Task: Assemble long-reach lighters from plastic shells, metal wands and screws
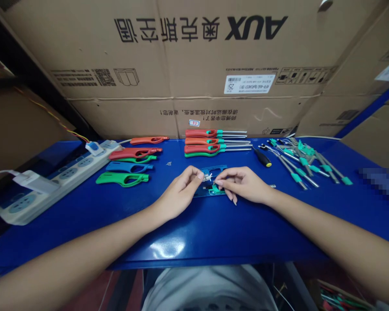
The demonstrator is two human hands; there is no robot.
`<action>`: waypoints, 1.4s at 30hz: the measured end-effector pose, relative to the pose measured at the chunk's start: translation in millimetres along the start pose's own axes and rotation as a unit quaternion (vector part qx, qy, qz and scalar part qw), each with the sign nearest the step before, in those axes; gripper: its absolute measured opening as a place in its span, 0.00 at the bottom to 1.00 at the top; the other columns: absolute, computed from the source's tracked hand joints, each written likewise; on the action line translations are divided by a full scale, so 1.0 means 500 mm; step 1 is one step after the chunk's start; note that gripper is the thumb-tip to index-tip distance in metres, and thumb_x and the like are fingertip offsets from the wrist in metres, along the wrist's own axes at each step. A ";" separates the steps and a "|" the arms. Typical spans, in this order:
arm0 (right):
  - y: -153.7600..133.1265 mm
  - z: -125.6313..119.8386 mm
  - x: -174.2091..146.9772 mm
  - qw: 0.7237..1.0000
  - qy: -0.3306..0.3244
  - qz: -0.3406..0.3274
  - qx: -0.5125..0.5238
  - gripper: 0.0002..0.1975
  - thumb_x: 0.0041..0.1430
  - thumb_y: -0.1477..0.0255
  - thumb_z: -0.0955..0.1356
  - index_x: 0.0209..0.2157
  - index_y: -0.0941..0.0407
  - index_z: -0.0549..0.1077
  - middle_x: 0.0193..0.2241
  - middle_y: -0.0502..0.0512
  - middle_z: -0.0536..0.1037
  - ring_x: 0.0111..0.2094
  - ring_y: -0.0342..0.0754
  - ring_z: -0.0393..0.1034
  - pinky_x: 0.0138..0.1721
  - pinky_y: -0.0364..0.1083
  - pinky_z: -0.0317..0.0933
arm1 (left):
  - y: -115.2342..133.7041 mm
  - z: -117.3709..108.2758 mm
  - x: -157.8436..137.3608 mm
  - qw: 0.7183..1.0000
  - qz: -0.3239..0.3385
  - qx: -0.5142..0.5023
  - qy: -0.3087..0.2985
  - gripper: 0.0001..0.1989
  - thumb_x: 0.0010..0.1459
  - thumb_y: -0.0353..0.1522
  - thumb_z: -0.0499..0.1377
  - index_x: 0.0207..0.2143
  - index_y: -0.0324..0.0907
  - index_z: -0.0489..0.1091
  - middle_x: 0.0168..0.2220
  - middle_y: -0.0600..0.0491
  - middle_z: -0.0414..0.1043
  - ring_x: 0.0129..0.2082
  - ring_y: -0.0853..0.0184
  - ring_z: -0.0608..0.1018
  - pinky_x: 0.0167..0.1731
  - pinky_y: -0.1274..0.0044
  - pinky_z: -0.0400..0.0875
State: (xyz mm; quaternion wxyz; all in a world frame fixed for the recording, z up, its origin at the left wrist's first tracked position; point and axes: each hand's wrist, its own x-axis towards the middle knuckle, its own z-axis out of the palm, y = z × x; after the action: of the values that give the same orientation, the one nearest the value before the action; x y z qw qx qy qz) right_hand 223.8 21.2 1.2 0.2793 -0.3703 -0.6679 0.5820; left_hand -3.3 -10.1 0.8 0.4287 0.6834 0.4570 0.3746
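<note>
Brown cardboard [194,90] walls off the back of a blue desk [230,233], and from my end I've got both hands working at the middle of it. Left hand [180,192]: thumb and forefinger pinched, that grip holding a small part [208,177], silvery, just above the blue shell [218,168]. Right hand [246,185]: fingertips together, right beside the part; whether that grip has hold of anything, I can't tell. Below the fingers I see a green piece [215,188] over the shell, largely covered by the hands. Beyond, stacked lighters [197,149]; over to the left, loose cases [112,178] beside a power strip [83,162]. On the right, a screwdriver [262,157], then a jumble of tubes [296,177] with green fittings.
</note>
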 end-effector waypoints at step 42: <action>0.006 0.013 0.007 0.996 0.072 -0.047 -0.028 0.24 0.52 0.49 0.73 0.30 0.57 0.72 0.23 0.48 0.68 0.24 0.40 0.57 0.25 0.42 0.52 | -0.003 0.026 -0.004 0.999 0.017 0.048 -0.008 0.14 0.68 0.43 0.52 0.36 0.42 0.65 0.27 0.58 0.65 0.27 0.70 0.66 0.30 0.76 0.60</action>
State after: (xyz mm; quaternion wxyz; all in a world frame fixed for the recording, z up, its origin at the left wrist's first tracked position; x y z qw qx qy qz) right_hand 217.1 20.4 -3.3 0.3433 -0.3868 -0.6789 0.5211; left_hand 7.2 -15.0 -5.2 0.3927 0.7139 0.4588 0.3545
